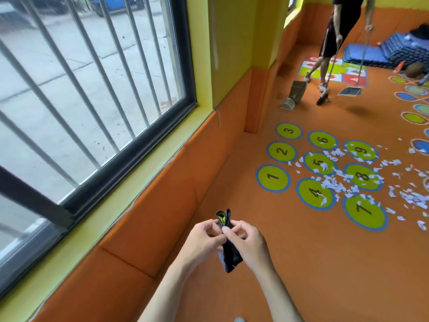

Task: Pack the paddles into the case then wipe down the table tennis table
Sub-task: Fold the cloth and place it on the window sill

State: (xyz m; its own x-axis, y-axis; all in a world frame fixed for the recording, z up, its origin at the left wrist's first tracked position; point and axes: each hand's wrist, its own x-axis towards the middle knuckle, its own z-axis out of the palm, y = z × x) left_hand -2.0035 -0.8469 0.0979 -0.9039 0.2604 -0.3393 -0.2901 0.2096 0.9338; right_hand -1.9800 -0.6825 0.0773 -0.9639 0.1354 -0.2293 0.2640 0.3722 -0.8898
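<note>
- The orange floor (290, 263) is filling the right and lower part of the view, with padded orange wall panels (148, 219) running along its left edge.
- A barred window (76, 94) is taking up the upper left, set in a dark frame above the panels.
- A second person (334, 40) is standing at the far end of the room, holding a broom (299, 89) and a long-handled dustpan (350, 91).
- Numbered green circles (320, 173) are lying on the floor to the right, and torn white paper scraps (362, 180) are scattered over several of them.
- The left hand (204, 238) and the right hand (249, 242) are both pinching a small black case (231, 254), holding it in the air above the floor, near the wall panels.
- The case is standing roughly upright between the hands, its top edge gaping and showing something yellow-green inside.
</note>
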